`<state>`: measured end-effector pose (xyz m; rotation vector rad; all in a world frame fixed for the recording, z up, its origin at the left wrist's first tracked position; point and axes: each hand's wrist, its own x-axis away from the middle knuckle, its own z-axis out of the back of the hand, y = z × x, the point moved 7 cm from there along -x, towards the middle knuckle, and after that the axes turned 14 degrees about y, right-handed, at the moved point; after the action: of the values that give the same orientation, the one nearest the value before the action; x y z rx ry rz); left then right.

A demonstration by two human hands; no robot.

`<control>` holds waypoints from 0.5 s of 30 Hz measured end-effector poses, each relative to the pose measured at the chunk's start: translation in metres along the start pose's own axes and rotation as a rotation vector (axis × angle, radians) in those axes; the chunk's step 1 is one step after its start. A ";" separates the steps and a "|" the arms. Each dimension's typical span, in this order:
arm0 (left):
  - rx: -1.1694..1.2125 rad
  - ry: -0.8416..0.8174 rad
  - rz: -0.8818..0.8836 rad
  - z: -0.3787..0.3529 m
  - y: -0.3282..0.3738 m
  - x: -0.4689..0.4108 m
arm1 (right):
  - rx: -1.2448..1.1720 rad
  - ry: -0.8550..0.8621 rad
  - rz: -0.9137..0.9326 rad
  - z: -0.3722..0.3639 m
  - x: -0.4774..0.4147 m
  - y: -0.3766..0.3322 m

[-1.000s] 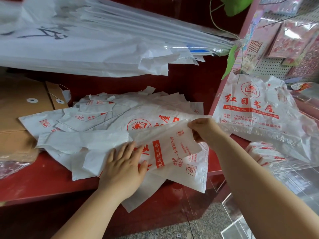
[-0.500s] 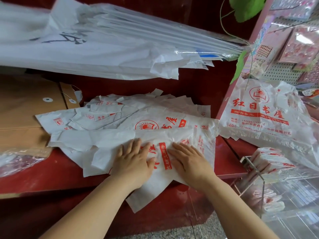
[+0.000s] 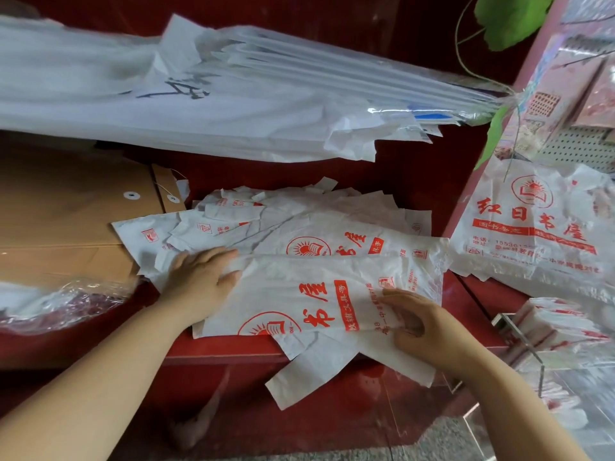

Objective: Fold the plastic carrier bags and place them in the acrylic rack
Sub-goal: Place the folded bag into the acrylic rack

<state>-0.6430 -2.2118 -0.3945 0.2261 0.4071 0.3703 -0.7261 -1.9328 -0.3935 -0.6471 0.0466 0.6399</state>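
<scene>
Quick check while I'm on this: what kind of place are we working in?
Most likely a small book or stationery shop: carrier bags printed with a shop logo, a pegboard hung with packaged goods, stacked brown string-tie envelopes.

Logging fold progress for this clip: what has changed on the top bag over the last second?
The right hand let go of the folded-over edge, pressed flat, and now curls its fingers on the top bag near its right end. The left hand slid left, flat. The pile and acrylic rack stayed.
</scene>
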 end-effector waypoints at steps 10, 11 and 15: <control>0.254 -0.135 -0.199 0.006 0.019 0.064 | 0.092 0.200 0.019 0.008 -0.002 0.005; 0.301 -0.115 -0.176 0.006 0.016 0.064 | 0.105 0.258 0.062 0.010 -0.002 0.003; 0.357 0.049 -0.155 0.015 0.010 0.065 | 0.221 0.456 0.234 0.014 0.000 0.003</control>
<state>-0.5839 -2.1792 -0.4003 0.5311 0.5350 0.1484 -0.7297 -1.9235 -0.3841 -0.5661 0.6166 0.6897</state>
